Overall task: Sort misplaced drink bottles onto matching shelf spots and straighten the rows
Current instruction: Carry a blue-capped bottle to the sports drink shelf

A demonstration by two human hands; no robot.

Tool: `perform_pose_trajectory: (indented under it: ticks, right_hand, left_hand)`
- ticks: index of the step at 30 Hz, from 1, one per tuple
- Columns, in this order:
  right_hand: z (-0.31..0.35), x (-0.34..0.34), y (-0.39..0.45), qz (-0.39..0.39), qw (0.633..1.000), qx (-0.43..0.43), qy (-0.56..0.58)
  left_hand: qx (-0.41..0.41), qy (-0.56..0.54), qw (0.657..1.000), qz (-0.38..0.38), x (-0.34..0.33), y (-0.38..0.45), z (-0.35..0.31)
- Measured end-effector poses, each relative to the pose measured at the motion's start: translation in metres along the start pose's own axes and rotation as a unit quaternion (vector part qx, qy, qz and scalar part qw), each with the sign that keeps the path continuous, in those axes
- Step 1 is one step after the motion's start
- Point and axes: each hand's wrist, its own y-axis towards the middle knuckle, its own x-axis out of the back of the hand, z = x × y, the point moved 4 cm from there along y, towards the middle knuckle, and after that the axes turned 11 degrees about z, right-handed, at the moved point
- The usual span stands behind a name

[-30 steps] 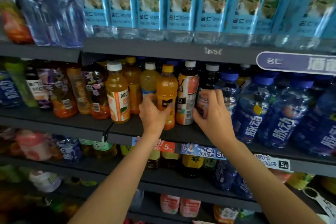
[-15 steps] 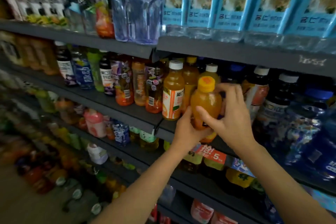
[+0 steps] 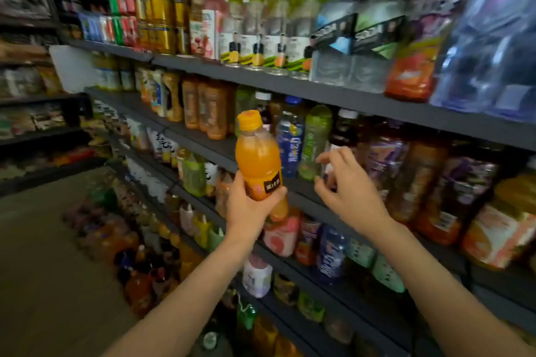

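We hold one misplaced drink clear of the racks: the orange plastic juice bottle with a yellow-orange screw cap and a black label (image 3: 259,159) stands upright in our left hand (image 3: 246,209), whose fingers and thumb curl round its lower half. The bottle hangs in the air in front of the dark grey middle shelf (image 3: 307,193), touching none of the rows there. Our right hand (image 3: 345,185) hovers just to the right of the bottle, fingers loosely spread and slightly bent, gripping nothing, close to the front of the same shelf.

We judge the sort to be in mid-carry: this bottle is off the shelf but has no home yet. Further left along the middle shelf stands a row of amber-orange bottles (image 3: 203,109), a possible match, though the blur leaves that unsure. Placing it and straightening the rows remain to be done.
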Motion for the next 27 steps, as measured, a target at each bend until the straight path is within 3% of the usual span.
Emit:
perform_pose_trajectory:
  ticks: [6, 12, 17, 21, 24, 27]
  right_hand:
    - [0.042, -0.085, 0.088, 0.104, 0.993, -0.046, 0.013]
    - [0.05, -0.142, 0.159, 0.141, 0.989, -0.046, -0.01]
    - [0.051, -0.172, 0.211, 0.11, 0.992, -0.061, 0.005]
    - [0.057, -0.168, 0.241, -0.03, 0.984, -0.071, -0.163]
    - [0.049, -0.148, 0.25, -0.133, 0.961, -0.184, -0.158]
    - [0.031, -0.146, 0.249, -0.122, 0.926, -0.316, -0.165]
  left_hand:
    - [0.082, 0.075, 0.99, -0.09, 0.15, 0.065, 0.041]
    - [0.076, 0.064, 0.989, -0.11, 0.213, 0.119, 0.068]
    - [0.068, 0.064, 0.995, -0.037, 0.227, 0.178, 0.079]
    - [0.037, 0.071, 0.997, 0.007, 0.228, 0.218, 0.08]
    - [0.031, 0.074, 0.996, 0.039, 0.226, 0.245, 0.086]
    - [0.032, 0.062, 0.994, 0.09, 0.215, 0.273, 0.094]
